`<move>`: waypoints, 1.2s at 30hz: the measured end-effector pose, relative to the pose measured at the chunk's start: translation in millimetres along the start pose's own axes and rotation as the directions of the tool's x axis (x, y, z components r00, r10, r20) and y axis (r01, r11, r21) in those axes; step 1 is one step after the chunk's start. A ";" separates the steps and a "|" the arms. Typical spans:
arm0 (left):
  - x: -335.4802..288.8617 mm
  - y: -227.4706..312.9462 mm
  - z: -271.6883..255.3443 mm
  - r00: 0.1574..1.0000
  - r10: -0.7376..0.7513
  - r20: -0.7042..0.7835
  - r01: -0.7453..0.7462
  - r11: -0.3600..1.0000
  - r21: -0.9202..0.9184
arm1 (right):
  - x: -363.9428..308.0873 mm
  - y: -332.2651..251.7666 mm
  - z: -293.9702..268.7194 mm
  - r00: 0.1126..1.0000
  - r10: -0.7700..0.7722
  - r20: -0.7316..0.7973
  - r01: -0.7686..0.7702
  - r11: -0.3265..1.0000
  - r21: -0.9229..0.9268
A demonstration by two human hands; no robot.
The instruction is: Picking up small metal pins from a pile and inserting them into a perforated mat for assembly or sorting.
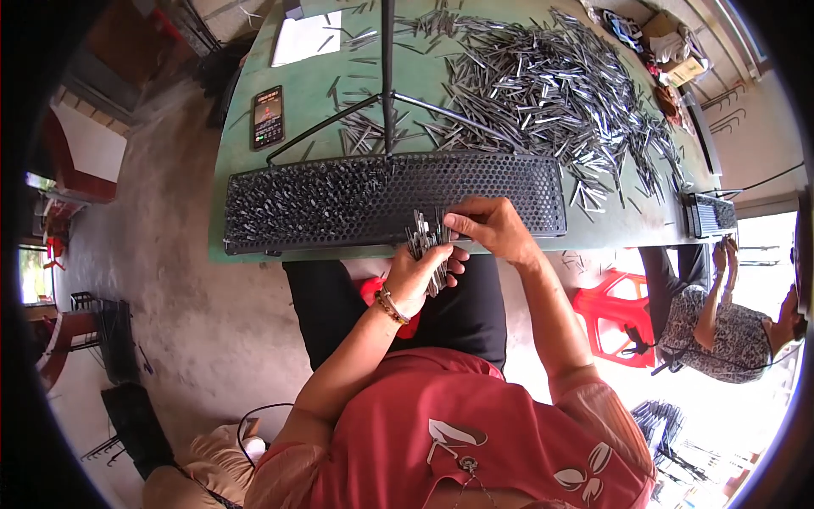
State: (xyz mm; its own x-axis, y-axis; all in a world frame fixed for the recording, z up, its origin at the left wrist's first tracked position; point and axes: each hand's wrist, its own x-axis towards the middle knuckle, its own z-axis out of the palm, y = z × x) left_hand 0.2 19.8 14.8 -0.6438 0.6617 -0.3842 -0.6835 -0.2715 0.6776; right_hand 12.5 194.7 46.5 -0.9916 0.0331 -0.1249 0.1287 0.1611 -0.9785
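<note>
A bundle of thin dark and silvery metal sticks is gripped in my left hand, its ends poking up past the fingers. My right hand bends in from the right, thumb and fingertips closed at the upper ends of that bundle. Both hands are at the near edge of a long black rack full of round holes. Many sticks stand packed in the rack's left part, while holes show bare toward its right. The exact kind of stick is too small to tell.
A big heap of loose sticks covers the far right of the green table. A black stand rises behind the rack. A phone and white paper lie left. At right another person works near a red stool.
</note>
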 end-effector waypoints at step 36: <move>8.9 -13.6 12.6 0.987 -0.140 -0.083 0.146 0.987 0.069 | 62.5 43.0 -49.5 0.794 -0.463 -0.393 0.292 0.858 -0.422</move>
State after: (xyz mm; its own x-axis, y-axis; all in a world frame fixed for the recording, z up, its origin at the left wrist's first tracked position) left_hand 8.0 38.1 10.1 -0.5681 0.6330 -0.5259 -0.7447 -0.1234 0.6559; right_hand -43.4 252.6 4.7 -0.8426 0.3389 0.4186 -0.1743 0.5638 -0.8073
